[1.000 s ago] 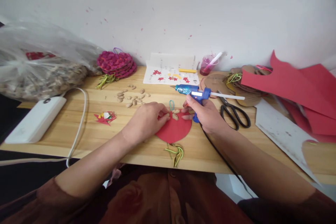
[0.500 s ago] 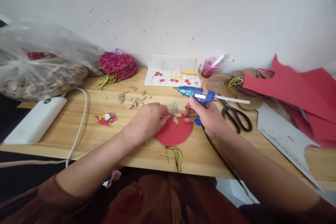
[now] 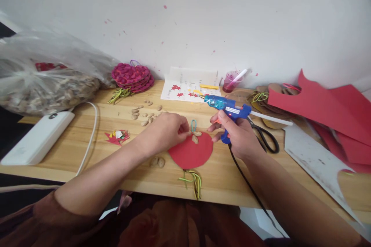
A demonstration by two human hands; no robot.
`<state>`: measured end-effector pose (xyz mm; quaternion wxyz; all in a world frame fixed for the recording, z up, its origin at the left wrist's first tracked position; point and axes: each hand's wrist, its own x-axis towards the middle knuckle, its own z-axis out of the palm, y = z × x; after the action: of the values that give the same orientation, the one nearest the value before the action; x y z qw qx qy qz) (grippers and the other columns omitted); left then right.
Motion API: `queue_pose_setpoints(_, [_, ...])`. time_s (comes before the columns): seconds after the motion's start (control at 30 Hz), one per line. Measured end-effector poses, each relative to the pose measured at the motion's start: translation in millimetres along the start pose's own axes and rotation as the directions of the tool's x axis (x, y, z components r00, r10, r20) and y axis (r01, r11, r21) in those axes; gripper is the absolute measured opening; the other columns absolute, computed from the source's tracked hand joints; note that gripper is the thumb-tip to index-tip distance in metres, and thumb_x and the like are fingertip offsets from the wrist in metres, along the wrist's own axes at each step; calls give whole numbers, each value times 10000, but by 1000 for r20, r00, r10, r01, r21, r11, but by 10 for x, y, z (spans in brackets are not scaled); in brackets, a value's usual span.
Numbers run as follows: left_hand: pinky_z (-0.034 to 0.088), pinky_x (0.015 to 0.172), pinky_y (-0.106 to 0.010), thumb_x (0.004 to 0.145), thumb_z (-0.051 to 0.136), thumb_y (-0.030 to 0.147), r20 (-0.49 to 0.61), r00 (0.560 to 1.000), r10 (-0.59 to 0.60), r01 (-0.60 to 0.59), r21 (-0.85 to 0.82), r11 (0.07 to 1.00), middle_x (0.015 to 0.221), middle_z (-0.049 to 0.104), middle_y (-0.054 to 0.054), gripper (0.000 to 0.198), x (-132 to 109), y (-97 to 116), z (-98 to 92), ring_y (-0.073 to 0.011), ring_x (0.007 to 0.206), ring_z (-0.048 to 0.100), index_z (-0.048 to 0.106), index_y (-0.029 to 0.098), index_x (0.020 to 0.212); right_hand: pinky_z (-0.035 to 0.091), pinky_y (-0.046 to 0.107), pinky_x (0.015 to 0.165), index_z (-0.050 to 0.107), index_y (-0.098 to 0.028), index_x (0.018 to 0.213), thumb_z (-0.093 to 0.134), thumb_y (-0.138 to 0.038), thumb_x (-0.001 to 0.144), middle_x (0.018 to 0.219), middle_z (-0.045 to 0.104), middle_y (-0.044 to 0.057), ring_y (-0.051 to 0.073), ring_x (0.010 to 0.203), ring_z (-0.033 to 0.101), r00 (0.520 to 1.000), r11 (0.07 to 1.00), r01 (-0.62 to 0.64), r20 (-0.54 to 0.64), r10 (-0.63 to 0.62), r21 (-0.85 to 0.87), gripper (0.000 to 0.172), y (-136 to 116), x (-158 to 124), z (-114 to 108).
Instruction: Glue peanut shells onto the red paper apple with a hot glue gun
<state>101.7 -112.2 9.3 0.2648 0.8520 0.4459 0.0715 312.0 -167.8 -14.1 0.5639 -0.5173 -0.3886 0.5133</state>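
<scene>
My left hand [image 3: 171, 130] is closed in a pinch at the upper left edge of a red round card [image 3: 189, 153]. Its fingertips are on a small tan nutshell, mostly hidden by them. Beside them, more tan nutshells [image 3: 195, 139] sit on the card under a turquoise loop [image 3: 194, 124]. A yellow-green tassel [image 3: 197, 185] hangs from the card's near edge. My right hand [image 3: 239, 135] is wrapped round a blue hot glue gun [image 3: 222, 103], nozzle pointing left, with a white glue stick [image 3: 271, 117] out of its back.
Loose nutshells [image 3: 135, 114] lie left of centre; two more [image 3: 158, 161] are nearer me. Black scissors [image 3: 269, 139] and red card sheets [image 3: 315, 104] are at right. Behind stand a paper with stars [image 3: 171, 94] and a cup of red liquid [image 3: 228, 85]. A white power bank [image 3: 37, 139] is left.
The glue gun and my right hand have moved right, away from the card. My left hand keeps its pinch at the card's upper left. The view has tilted up slightly.
</scene>
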Motion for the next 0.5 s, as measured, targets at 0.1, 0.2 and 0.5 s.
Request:
queue_pose_setpoints(0.1, [416, 669, -277, 848, 622, 222, 77, 997, 21, -28, 88, 996, 835, 776, -44, 153, -15, 25, 68, -179, 716, 671, 773, 200, 863, 574, 215, 420, 683, -191, 819, 823, -592, 738, 844, 641, 13, 141, 655, 687, 1000, 1000, -15, -25, 15, -10, 433, 2, 14, -5])
queue_pose_setpoints(0.2, [411, 676, -281, 875, 607, 226, 98, 995, 12, -24, 126, 992, 880, 778, -51, 165, -41, 28, 97, -194, 761, 681, 770, 207, 891, 573, 217, 422, 682, -193, 828, 827, -590, 733, 859, 649, 17, 144, 660, 688, 999, 999, -35, -30, 35, -22, 433, 15, 28, -2])
queue_pose_setpoints(0.5, [466, 771, -359, 966, 499, 224, 136, 989, 60, -96, 280, 955, 947, 761, -109, 267, -72, 42, 119, -266, 862, 706, 759, 167, 988, 572, 221, 428, 689, -194, 833, 812, -595, 751, 849, 645, 16, 147, 664, 687, 999, 999, -36, -17, 35, -37, 427, 18, 28, -5])
